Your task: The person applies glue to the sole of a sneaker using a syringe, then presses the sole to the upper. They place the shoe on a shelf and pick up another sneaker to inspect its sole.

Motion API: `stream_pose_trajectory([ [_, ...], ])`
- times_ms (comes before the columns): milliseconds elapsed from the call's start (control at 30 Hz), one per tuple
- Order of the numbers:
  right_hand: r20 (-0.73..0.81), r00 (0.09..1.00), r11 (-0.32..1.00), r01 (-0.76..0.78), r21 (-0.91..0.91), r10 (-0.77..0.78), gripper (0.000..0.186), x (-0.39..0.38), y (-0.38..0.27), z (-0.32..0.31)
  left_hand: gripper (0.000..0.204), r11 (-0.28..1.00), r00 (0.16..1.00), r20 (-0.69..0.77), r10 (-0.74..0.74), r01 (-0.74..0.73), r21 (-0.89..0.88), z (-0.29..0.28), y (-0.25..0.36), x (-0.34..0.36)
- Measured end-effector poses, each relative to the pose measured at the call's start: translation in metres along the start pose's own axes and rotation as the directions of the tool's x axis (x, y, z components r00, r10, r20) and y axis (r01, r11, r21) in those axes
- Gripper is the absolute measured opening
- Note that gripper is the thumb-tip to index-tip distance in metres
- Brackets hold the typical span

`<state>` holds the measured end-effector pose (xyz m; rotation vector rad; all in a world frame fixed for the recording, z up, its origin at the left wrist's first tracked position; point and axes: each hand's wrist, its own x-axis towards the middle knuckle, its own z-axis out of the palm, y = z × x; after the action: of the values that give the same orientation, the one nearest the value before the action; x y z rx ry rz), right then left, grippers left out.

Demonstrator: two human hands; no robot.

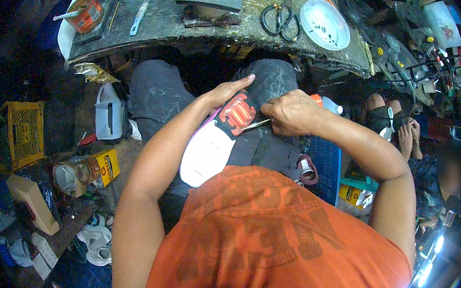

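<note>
A shoe (205, 156) lies across my lap with its sole up, mostly white with an orange-red ribbed section at the far end and a dark edge. My left hand (225, 93) is wrapped around that far end from the left, its fingers partly hidden behind the shoe. From the right comes my right hand (292, 112), closed in a fist around a thin pointed tool (256, 124). The tool's tip meets the shoe's edge beside the orange-red section. Whether it is an awl or another slim tool, I cannot tell.
Ahead, a worn workbench (163, 29) bears scissors (281, 21), a white bowl (325, 24), a knife (141, 14) and a red tub (86, 14). A jug (109, 113) and yellow crate (27, 134) stand left; a blue crate (325, 168) and another person (405, 134) are right.
</note>
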<state>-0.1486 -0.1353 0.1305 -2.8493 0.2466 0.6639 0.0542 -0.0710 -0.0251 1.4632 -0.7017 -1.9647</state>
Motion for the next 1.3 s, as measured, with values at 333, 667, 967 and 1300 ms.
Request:
stream_pose_trajectory([
  [333,-0.005,0.994,0.987,-0.111,0.116,0.112,0.031,-0.011,-0.007,0.012,0.087,0.994,0.998,0.052,-0.025,0.03,-0.104,0.001,0.005,-0.01],
  [667,-0.11,0.985,0.987,-0.125,0.103,0.137,0.023,-0.001,-0.004,0.007,0.103,0.999,1.0,0.004,0.021,-0.021,-0.038,0.004,0.008,-0.014],
  [967,-0.066,0.992,0.991,-0.098,0.094,0.104,0.023,-0.001,-0.004,0.008,0.114,0.996,1.0,-0.022,-0.005,0.007,0.09,0.002,0.007,-0.007],
  [1300,0.024,0.992,0.992,-0.121,0.043,0.12,0.028,-0.009,-0.012,0.005,0.107,0.996,1.0,0.009,0.027,-0.027,0.082,0.003,0.006,-0.006],
])
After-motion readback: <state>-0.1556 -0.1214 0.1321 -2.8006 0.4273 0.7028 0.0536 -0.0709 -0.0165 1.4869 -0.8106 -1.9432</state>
